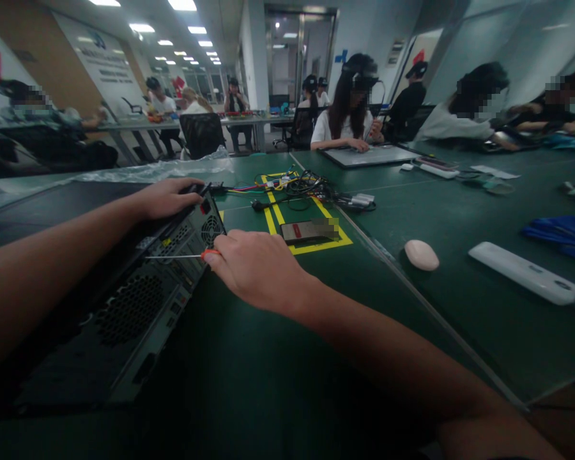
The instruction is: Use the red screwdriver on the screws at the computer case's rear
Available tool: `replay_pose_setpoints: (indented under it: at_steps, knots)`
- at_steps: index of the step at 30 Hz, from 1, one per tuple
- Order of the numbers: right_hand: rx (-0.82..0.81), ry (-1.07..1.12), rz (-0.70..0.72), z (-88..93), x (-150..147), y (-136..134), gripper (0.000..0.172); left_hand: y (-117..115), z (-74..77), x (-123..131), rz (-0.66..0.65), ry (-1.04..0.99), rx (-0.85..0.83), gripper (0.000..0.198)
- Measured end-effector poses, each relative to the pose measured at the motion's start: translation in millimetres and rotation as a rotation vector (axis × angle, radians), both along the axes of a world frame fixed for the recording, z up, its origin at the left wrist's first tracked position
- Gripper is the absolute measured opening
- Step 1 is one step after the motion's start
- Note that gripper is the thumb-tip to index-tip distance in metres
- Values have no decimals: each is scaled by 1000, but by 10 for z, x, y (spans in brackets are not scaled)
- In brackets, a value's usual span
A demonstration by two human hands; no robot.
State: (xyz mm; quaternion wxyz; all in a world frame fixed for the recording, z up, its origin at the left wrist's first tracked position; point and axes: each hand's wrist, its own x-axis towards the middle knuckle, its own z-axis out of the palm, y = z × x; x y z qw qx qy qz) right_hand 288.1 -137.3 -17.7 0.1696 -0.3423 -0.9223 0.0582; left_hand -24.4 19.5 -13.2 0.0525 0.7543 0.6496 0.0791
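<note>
A black computer case (119,358) lies on the green table at the left, its rear panel with vent grilles and ports turned toward me. My left hand (172,197) lies on the top of the case by the rear edge, fingers stretched out over it. In my right hand (263,268) is a screwdriver (175,257), the fingers closed round its orange handle. Its thin metal shaft points left, with the tip at the upper edge of the rear panel. Whether the tip sits in a screw is too small to tell.
Behind the case lies a bundle of cables (311,185) on yellow tape, with a dark phone-like device (306,231) nearer. To the right are a pale rounded mouse-like object (421,255), a white elongated device (524,273) and blue material (560,233). Several people sit beyond.
</note>
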Motion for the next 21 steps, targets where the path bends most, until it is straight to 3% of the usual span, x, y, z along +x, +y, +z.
replay_pose_setpoints:
  at_steps: [4,12,21]
  knots:
    - [1,15,38,-22,11,1,35,-11,-8,5,-13,-6,5,102]
    - [-87,-117,50,-141,-27,113,31,-41,-9,31,10,-31,7,91]
    - [-116,-113,54,-119,-17,124,31,-33,-10,33,-33,51,40,78]
